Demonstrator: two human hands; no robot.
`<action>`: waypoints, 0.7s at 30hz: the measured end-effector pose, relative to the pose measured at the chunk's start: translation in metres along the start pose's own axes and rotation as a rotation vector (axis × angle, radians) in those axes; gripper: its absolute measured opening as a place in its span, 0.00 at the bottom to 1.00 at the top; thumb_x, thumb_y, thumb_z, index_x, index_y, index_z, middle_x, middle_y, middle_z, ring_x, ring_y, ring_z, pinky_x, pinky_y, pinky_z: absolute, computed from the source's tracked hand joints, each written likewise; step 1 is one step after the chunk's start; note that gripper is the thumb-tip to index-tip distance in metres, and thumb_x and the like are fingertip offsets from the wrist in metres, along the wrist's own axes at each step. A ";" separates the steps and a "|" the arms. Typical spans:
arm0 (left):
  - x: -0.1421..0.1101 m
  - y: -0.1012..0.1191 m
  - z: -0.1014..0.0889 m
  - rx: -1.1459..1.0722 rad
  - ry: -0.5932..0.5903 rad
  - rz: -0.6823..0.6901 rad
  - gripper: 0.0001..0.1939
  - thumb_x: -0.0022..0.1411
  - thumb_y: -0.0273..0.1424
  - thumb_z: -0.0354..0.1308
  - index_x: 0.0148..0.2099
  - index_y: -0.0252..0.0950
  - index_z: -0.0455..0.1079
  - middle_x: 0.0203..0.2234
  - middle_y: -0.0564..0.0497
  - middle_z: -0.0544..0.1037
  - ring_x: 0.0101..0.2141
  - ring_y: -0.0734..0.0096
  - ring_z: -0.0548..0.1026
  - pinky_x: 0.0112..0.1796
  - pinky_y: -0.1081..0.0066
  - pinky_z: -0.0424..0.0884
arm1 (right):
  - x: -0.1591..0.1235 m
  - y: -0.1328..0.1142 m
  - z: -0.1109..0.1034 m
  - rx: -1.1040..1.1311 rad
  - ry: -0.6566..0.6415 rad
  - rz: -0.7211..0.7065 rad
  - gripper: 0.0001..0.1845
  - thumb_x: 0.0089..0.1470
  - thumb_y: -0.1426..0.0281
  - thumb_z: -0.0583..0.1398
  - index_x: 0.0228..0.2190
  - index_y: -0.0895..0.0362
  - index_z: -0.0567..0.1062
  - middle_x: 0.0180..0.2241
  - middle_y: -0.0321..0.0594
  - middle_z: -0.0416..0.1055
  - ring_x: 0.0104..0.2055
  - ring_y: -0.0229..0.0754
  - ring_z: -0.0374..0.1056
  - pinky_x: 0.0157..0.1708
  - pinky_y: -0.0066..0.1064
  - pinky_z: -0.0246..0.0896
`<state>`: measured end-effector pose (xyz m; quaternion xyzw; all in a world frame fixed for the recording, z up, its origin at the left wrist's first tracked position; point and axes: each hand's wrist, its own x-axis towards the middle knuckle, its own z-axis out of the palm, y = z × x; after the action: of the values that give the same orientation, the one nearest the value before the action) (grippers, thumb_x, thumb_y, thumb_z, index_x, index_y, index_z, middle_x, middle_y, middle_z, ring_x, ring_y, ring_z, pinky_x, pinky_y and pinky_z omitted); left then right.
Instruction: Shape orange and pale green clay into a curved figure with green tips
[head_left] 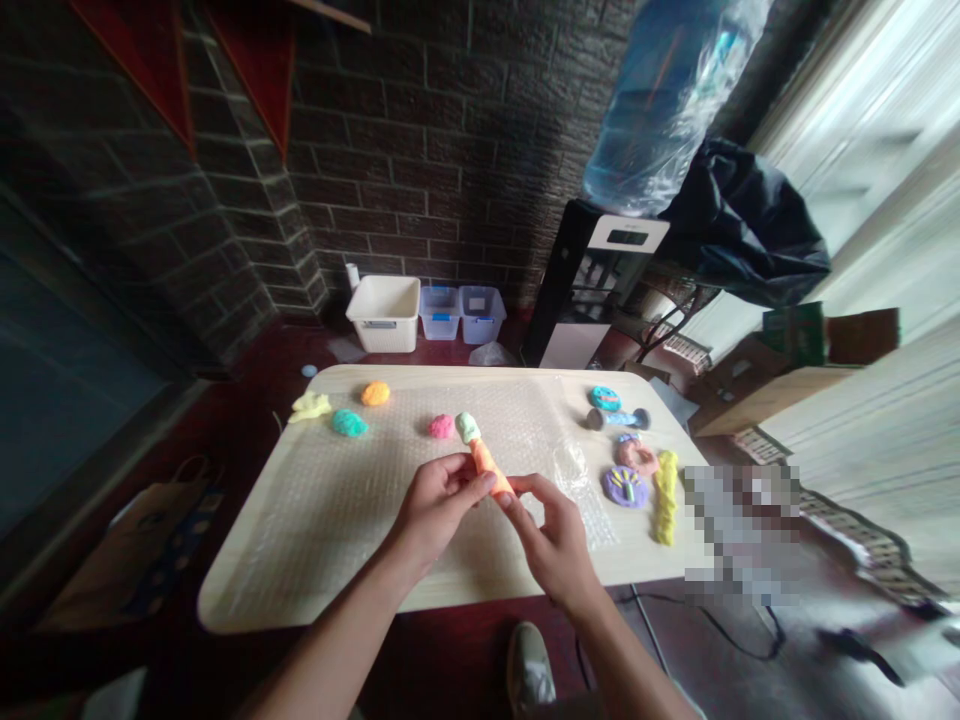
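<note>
Between both hands, above the table, is an orange clay stick point(489, 468) topped by a pale green lump point(467, 428). My left hand point(442, 500) pinches the stick along its middle with thumb and fingers. At the lower end, the thumb and fingers of my right hand point(546, 530) close on the same stick. Just beyond the green tip lies a pink clay lump point(441, 426). Further left on the table are an orange lump point(375, 393), a teal lump point(349, 423) and a pale yellow piece point(310, 405).
Bubble wrap point(330, 500) covers much of the table point(225, 600). At right lie a blue disc point(604, 398), a dumbbell shape point(618, 419), a pink ring point(637, 455), a purple disc point(625, 487) and a yellow twist point(666, 498). Behind stand bins point(384, 312) and a water dispenser point(592, 280).
</note>
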<state>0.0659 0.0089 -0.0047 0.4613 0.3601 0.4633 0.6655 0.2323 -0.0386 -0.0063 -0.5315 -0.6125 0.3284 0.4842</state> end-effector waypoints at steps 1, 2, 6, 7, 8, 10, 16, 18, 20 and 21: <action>0.001 -0.002 -0.001 0.025 -0.003 0.013 0.16 0.59 0.40 0.73 0.39 0.31 0.79 0.31 0.48 0.79 0.34 0.68 0.74 0.38 0.71 0.67 | 0.000 0.001 0.001 0.002 0.007 0.011 0.14 0.66 0.58 0.63 0.38 0.55 0.83 0.34 0.42 0.81 0.39 0.46 0.75 0.37 0.32 0.67; 0.003 -0.004 -0.003 0.049 -0.009 0.029 0.16 0.59 0.41 0.72 0.39 0.31 0.78 0.32 0.47 0.80 0.36 0.66 0.76 0.40 0.70 0.68 | 0.001 0.001 0.002 0.005 0.014 0.021 0.15 0.66 0.58 0.63 0.38 0.56 0.83 0.34 0.42 0.81 0.39 0.47 0.75 0.36 0.32 0.68; 0.008 -0.013 -0.009 0.137 -0.002 0.079 0.16 0.62 0.41 0.70 0.40 0.32 0.77 0.35 0.45 0.81 0.38 0.62 0.78 0.41 0.67 0.70 | 0.006 0.006 0.007 0.004 0.017 0.047 0.17 0.65 0.55 0.63 0.37 0.57 0.82 0.34 0.44 0.80 0.38 0.47 0.75 0.33 0.32 0.69; 0.008 -0.015 -0.010 0.156 0.007 0.086 0.16 0.63 0.41 0.69 0.40 0.32 0.77 0.35 0.45 0.81 0.38 0.62 0.77 0.41 0.67 0.70 | 0.008 0.007 0.009 -0.004 0.010 0.053 0.17 0.65 0.55 0.63 0.37 0.57 0.83 0.33 0.44 0.80 0.38 0.48 0.75 0.33 0.32 0.69; 0.008 -0.016 -0.012 0.174 0.020 0.091 0.15 0.64 0.41 0.68 0.41 0.32 0.76 0.35 0.46 0.81 0.37 0.63 0.77 0.40 0.68 0.70 | 0.009 0.010 0.010 -0.011 0.001 0.060 0.18 0.65 0.55 0.63 0.37 0.57 0.83 0.33 0.44 0.80 0.39 0.48 0.76 0.34 0.32 0.69; 0.008 -0.019 -0.014 0.194 0.051 0.093 0.15 0.65 0.42 0.67 0.41 0.33 0.76 0.35 0.47 0.80 0.37 0.64 0.77 0.39 0.69 0.70 | 0.012 0.014 0.013 -0.009 -0.022 0.073 0.18 0.65 0.55 0.63 0.39 0.57 0.83 0.34 0.45 0.81 0.40 0.48 0.76 0.36 0.33 0.69; 0.008 -0.013 -0.017 0.098 0.146 -0.023 0.15 0.65 0.42 0.67 0.42 0.34 0.77 0.33 0.49 0.79 0.34 0.69 0.74 0.35 0.73 0.67 | 0.020 0.022 0.019 0.097 -0.107 0.129 0.18 0.66 0.55 0.62 0.43 0.57 0.83 0.37 0.45 0.81 0.40 0.48 0.77 0.37 0.34 0.70; 0.011 -0.010 -0.016 0.035 0.174 -0.055 0.15 0.64 0.42 0.68 0.41 0.34 0.77 0.33 0.49 0.79 0.35 0.70 0.74 0.36 0.73 0.67 | 0.022 0.022 0.019 0.082 -0.098 0.122 0.18 0.66 0.56 0.62 0.42 0.57 0.82 0.36 0.45 0.81 0.39 0.48 0.76 0.36 0.35 0.70; 0.014 -0.008 -0.015 -0.062 0.180 -0.069 0.14 0.63 0.40 0.69 0.41 0.34 0.79 0.35 0.48 0.80 0.36 0.70 0.75 0.38 0.73 0.68 | 0.023 0.022 0.016 0.009 -0.034 0.057 0.15 0.66 0.58 0.63 0.44 0.56 0.81 0.38 0.46 0.80 0.40 0.49 0.75 0.38 0.37 0.70; 0.016 -0.007 -0.014 -0.120 0.187 -0.075 0.13 0.62 0.39 0.70 0.41 0.34 0.79 0.37 0.48 0.81 0.38 0.69 0.75 0.38 0.73 0.69 | 0.023 0.021 0.014 -0.049 0.031 0.000 0.14 0.66 0.59 0.63 0.45 0.56 0.80 0.40 0.46 0.79 0.42 0.50 0.74 0.40 0.39 0.70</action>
<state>0.0604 0.0265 -0.0167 0.3619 0.4092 0.4997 0.6722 0.2267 -0.0099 -0.0243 -0.5482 -0.6128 0.3052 0.4805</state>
